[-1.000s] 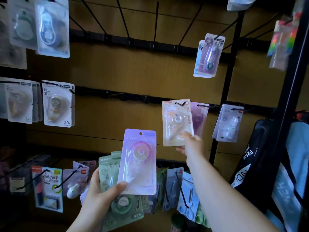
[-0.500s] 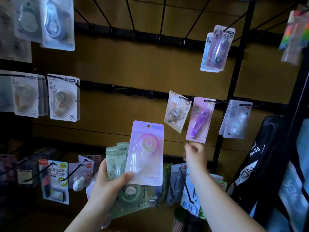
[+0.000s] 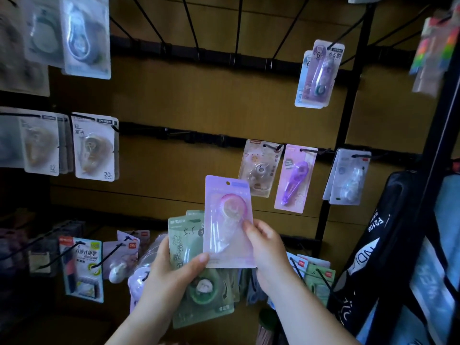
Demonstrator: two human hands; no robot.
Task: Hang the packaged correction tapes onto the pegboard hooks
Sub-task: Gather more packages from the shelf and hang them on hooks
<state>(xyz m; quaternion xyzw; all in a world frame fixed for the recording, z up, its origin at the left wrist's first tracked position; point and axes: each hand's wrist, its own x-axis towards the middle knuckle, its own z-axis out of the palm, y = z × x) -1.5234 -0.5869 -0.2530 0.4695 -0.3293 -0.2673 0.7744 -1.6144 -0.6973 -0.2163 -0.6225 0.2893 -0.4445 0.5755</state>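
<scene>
- A brown tape pack (image 3: pixel 94 148) hangs at the far left.
- The left hand (image 3: pixel 171 272) curls round a stack of green packs (image 3: pixel 185 235), and its thumb presses the low corner of the pink pack (image 3: pixel 227 220).
- The pink pack stands upright in front of them, below the hung row.
- The right hand (image 3: pixel 266 247) pinches its right edge.
- A cream pack (image 3: pixel 258 168), a purple pack (image 3: pixel 295 178) and a white pack (image 3: pixel 348 178) hang side by side on the pegboard (image 3: pixel 199 100).
- A black bag (image 3: pixel 388 245) is at the far right.
</scene>
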